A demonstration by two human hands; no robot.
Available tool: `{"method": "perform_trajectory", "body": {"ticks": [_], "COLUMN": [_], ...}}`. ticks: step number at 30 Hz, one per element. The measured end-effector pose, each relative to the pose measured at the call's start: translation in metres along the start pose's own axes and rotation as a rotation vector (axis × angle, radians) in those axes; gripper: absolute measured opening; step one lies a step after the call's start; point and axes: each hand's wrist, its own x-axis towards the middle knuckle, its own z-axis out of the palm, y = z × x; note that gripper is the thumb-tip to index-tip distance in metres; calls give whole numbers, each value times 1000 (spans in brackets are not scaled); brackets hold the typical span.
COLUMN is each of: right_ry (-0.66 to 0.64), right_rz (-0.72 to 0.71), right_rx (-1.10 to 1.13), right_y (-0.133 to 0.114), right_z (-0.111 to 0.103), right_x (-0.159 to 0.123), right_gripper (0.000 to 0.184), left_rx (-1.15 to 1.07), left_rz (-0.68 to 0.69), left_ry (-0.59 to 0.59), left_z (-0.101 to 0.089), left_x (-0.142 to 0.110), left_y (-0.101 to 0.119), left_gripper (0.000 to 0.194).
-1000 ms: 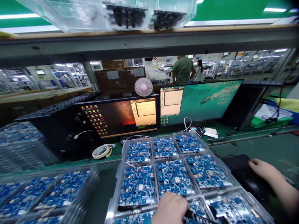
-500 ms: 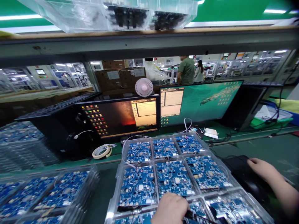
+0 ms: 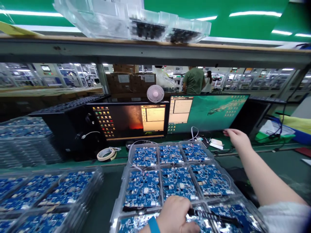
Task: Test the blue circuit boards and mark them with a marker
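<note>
Nearly level, a slim black tool lying across the lower right of the view, long axis running from about 9 o'clock to 3 o'clock, whether tweezers or a probe too dark to tell. Nearest to it, the left hand, with a blue wristband at the wrist. Left fingers curled together and clamped on the tool's near end, the far end pointing toward 3 o'clock, out over a blue circuit board in the closest row of a clear plastic tray. Any contact between tip and board impossible to make out from this angle.

Well apart, at about 1 o'clock from the left hand, the right hand, on a bare forearm below a white sleeve. Right fingers outstretched and loosely together, uncurled, holding nothing, their tips at the lower edge of a wide monitor, with touching or just short of it impossible to tell. Just off those fingertips at about 7 o'clock, a small white adapter on the green surface. Beyond the tray at about 10 o'clock, a roll of tape; at 9 o'clock, stacked trays of more blue boards.
</note>
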Motion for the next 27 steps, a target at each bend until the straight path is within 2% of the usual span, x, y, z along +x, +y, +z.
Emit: {"method": "perform_trajectory", "body": {"ticks": [2,4,6,7,10,13,15,18,22,27], "right_ry": [-56,-129,-262,-380,-751,-987,-1018,-981,-980,-1089], "right_rz": [-64,-128,-221,-301,-495,-519,-524,-524,-582,-621], "right_rx": [73,112,61,-28,-257,-211,-139,-78,-47,-62], "right_y": [-40,-76,-104,-115,-130,-131,-130,-131,-146,-173], "right_z": [7,10,8,6,0,-3,-3,-1,-4,-6], "right_x": [-3,-18,-45,-64,-129,-190,-218,-241,-253,-264], "right_gripper": [40,37,31,28,28,32,29,15,15,15], "left_rx": [-31,-60,-86,-96,-108,-80,-51,-25,40,81], "left_rz": [-22,-61,-110,-129,-120,-39,25,96,71,27], "left_ry": [0,-6,3,14,37,1,-45,-99,-119,-88], "left_z": [-5,-10,-15,-18,-32,-49,-60,-69,-71,-67], "left_x": [-1,-3,-4,-4,-3,-2,-3,-8,-20,-41], "left_y": [4,6,8,9,15,27,36,45,46,40], "left_gripper": [83,81,78,77,75,78,82,87,92,89]}}
